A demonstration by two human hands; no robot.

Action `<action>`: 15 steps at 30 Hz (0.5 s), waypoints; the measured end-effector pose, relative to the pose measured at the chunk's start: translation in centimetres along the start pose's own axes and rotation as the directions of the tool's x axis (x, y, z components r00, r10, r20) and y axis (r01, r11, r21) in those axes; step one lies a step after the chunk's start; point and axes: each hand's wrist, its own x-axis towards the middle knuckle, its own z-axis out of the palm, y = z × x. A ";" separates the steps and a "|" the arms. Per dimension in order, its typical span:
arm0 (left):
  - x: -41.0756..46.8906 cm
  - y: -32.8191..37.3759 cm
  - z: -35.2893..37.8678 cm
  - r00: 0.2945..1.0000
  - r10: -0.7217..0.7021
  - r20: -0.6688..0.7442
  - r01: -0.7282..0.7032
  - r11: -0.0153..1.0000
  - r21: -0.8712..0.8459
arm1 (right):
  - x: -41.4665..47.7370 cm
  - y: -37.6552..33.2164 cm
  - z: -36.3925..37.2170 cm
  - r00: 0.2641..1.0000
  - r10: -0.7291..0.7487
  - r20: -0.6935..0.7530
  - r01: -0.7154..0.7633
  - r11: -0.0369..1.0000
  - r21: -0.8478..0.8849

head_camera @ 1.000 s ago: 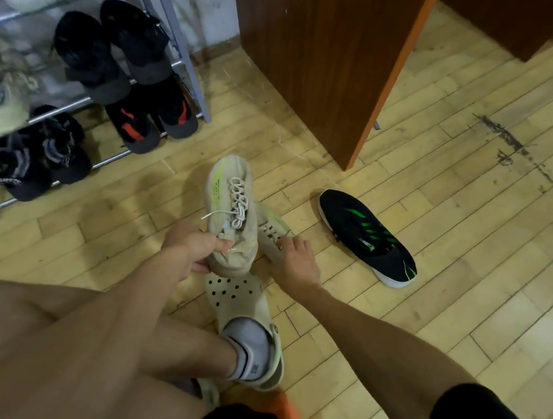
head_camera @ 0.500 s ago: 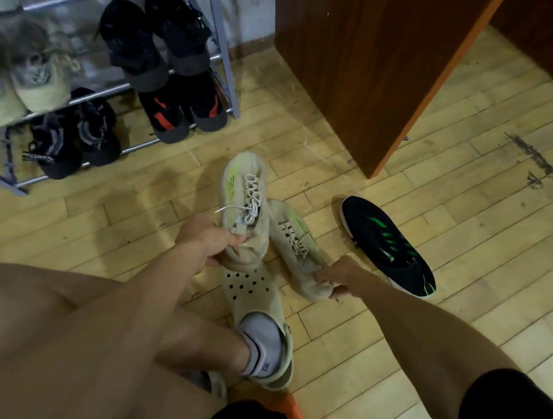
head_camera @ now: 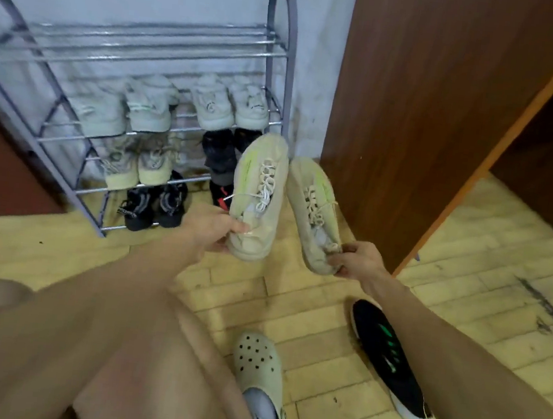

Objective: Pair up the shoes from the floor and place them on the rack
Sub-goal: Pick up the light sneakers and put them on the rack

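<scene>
Two matching beige sneakers with white laces are held up off the floor, toes pointing at the rack. My left hand grips the heel of the left beige sneaker. My right hand grips the heel of the right beige sneaker. The grey metal shoe rack stands against the wall just beyond them; its top shelf is bare and the lower shelves hold several pale and black shoes. A black sneaker with green marks lies on the wooden floor under my right forearm.
A brown wooden cabinet panel stands right of the rack, close to the right sneaker. My foot in a beige perforated clog rests on the floor at bottom centre. My bare thigh fills the lower left.
Both sneakers have been lifted off the floor and carried forward toward the rack. The view has tilted up, so the whole rack now shows and the black sneaker sits lower in frame.
</scene>
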 end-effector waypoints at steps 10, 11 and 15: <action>1.3 15.3 -9.3 0.951 0.234 -0.203 -0.264 0.955 -0.137 | 0.7 -20.4 3.1 0.936 -0.351 -0.033 0.351 0.916 0.193; 2.1 16.5 -10.0 0.946 0.245 -0.214 -0.278 0.950 -0.142 | 1.2 -22.4 3.4 0.931 -0.363 -0.021 0.358 0.906 0.225; 5.9 20.3 -11.6 0.933 0.255 -0.253 -0.302 0.938 -0.169 | 3.9 -29.8 4.8 0.924 -0.383 -0.011 0.370 0.885 0.283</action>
